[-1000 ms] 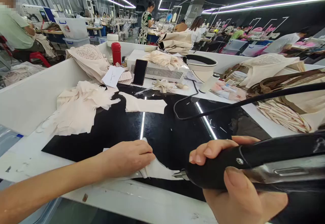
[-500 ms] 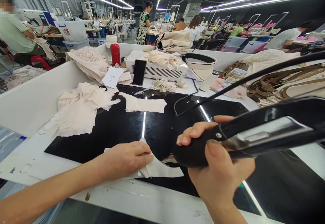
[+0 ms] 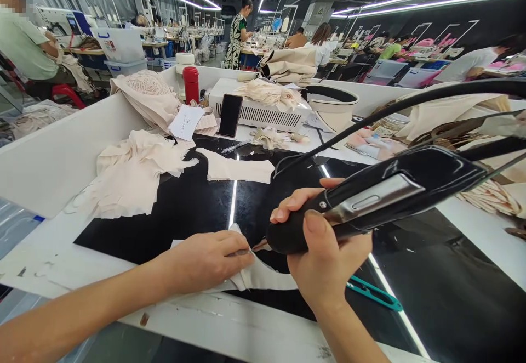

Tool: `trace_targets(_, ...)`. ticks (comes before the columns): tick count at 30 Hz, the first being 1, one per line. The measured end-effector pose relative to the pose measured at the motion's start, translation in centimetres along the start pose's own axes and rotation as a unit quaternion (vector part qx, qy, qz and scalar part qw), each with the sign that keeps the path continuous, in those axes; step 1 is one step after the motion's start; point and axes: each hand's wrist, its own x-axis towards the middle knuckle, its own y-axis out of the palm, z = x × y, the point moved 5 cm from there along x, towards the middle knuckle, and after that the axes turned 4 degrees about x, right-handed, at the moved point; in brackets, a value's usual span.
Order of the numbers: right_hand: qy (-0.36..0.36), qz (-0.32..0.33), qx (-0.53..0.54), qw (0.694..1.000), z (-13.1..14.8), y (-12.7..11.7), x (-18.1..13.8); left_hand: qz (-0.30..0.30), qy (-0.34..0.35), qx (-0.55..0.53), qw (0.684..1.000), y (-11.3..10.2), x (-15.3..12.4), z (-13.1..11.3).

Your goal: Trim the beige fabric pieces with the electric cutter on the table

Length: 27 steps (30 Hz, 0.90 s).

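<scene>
My left hand [image 3: 209, 259] rests at the near edge of the black work surface, its fingers closed on a folded cream fabric piece [image 3: 269, 276]. My right hand [image 3: 324, 253] is wrapped round a black corded hand tool [image 3: 382, 196] with a metal lever along its side. The tool's narrow tip points left and reaches close to my left fingertips; whether it touches the fabric I cannot tell. A second cream fabric piece [image 3: 238, 169] lies flat farther back. Beside my right wrist is a slim teal tool [image 3: 375, 294], partly hidden by the hand.
Cream fabric pieces [image 3: 127, 179] are heaped on the left. Behind stand a phone [image 3: 230, 115], a red flask [image 3: 190, 85] and a white vented box [image 3: 263, 115]. The tool's black cable [image 3: 394, 106] arches to the right. Several people sit or stand at sewing machines beyond.
My right hand has moved left with the corded tool, bringing its tip up to my left fingers. The teal tool has come into view. My left hand still holds the fabric.
</scene>
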Motion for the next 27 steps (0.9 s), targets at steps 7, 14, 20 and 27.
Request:
trace_targets(7,-0.002,-0.011,0.014,1.000,0.31,-0.04,0.00,0.006,-0.006,-0.003,1.000,0.15,-0.22,0.16)
trace_targets(14,-0.001,-0.002,0.008,1.000,0.14,0.05,-0.09,0.008,-0.006,-0.007,1.000,0.16,-0.22,0.15)
trace_targets(20,0.003,-0.001,-0.004,1.000,0.00,0.18,-0.25,0.014,-0.007,-0.005,1.000,0.29,-0.26,0.19)
trace_targets(27,0.004,-0.014,0.001,1.000,0.93,-0.45,-0.20,0.017,-0.014,-0.005,1.000,0.15,-0.41,0.25)
